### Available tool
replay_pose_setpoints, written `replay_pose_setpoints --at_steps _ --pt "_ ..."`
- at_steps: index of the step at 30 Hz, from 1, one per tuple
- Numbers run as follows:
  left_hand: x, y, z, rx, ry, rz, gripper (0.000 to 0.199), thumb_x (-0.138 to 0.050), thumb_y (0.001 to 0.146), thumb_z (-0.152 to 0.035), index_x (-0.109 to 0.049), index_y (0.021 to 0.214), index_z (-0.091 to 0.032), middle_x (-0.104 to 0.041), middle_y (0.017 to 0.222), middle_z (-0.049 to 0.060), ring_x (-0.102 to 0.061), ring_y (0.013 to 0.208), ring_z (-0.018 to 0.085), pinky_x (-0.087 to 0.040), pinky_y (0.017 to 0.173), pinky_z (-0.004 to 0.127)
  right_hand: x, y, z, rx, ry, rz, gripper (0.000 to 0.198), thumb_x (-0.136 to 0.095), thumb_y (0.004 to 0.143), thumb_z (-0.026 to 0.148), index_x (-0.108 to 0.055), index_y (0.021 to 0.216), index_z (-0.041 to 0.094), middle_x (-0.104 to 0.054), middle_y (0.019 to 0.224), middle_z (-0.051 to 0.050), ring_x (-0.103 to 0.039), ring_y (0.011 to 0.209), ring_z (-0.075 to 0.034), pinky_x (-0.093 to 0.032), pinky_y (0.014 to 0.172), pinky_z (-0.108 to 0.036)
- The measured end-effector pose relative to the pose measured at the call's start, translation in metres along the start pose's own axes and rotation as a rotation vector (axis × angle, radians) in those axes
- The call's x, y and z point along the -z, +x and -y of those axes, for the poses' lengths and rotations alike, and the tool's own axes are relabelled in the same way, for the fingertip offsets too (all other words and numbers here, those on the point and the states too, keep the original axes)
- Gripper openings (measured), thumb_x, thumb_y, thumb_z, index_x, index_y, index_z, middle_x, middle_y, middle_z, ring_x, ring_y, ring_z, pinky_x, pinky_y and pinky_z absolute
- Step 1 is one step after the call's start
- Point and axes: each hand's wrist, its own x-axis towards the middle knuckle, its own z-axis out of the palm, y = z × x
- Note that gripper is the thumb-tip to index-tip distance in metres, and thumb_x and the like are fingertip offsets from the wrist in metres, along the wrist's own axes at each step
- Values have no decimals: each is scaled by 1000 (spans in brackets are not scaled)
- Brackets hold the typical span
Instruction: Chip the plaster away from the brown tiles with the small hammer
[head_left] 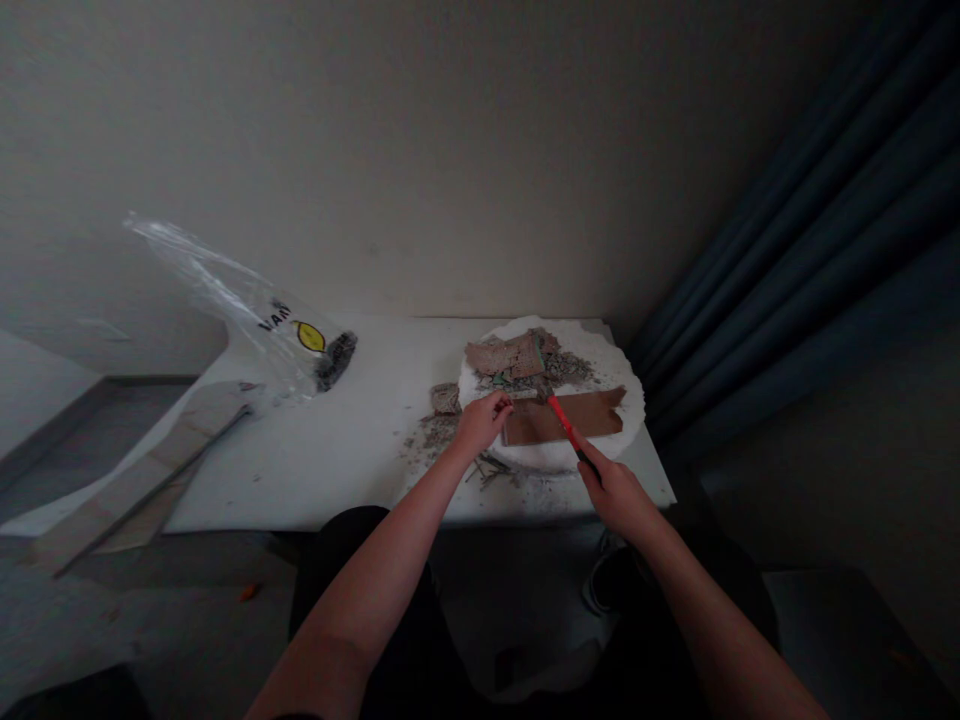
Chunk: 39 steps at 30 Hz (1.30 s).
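Note:
My right hand [616,492] is wrapped round the red and black handle of a hammer [562,417]. The hammer's head reaches down over a flat brown board [581,418] with a ragged right end. My left hand [484,422] is at the board's left end, thumb and fingers pinched together near the hammer head; whatever is between them is too small to make out. Behind the board lies a broken reddish-brown slab [506,357] among grey crumbled bits [574,368]. All of this rests on a rough-edged white slab [630,385].
The white table [375,440] carries loose debris [435,435] left of the slab. A clear plastic bag [247,300] with dark contents stands further left. A long dark rod [157,485] lies across pale boards [142,470]. Blue curtains [795,250] hang at the right.

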Motion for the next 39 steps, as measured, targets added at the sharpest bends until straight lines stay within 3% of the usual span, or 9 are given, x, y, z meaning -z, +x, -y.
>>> replay_pose_setpoints --at_steps 8,16,28,32,35,39 --pt "-1 -2 -1 -19 78 9 16 -52 90 -32 -64 96 -22 -71 86 3 -64 77 16 -46 75 28 1 1 1 -20 4 2 58 -38 96 30 -33 154 25 -67 72 -4 -63 68 -24 -42 65 -31" --pt "-10 -3 0 -25 127 -16 18 -50 90 -28 -62 99 -19 -69 91 8 -63 83 19 -48 78 31 15 -7 27 90 250 -79 58 -38 99 33 -30 154 19 -64 73 -4 -55 59 -17 -41 59 -26" --pt "-15 -5 7 -65 132 -34 19 -48 91 -31 -62 97 -18 -68 92 8 -63 89 21 -49 83 34 13 -13 52 92 236 -8 56 -38 97 29 -35 153 22 -68 76 -6 -60 64 -20 -44 63 -29" --pt "-12 -5 3 -70 87 -45 18 -46 92 -29 -60 94 -17 -64 115 12 -63 96 20 -50 87 34 13 -13 52 88 225 11 55 -38 98 29 -36 152 22 -67 74 -6 -58 62 -20 -43 62 -29" --pt "-11 -5 1 -61 60 -42 18 -46 91 -27 -60 92 -17 -50 139 14 -64 99 20 -51 89 34 11 -14 51 89 245 3 56 -37 98 30 -33 154 23 -66 76 -6 -58 63 -20 -43 61 -29" --pt "-12 -5 3 -29 59 -43 20 -47 92 -32 -60 89 -16 -45 144 16 -65 101 22 -51 90 36 9 -14 50 105 276 18 55 -38 98 30 -35 153 22 -65 74 -4 -58 63 -20 -44 63 -29"
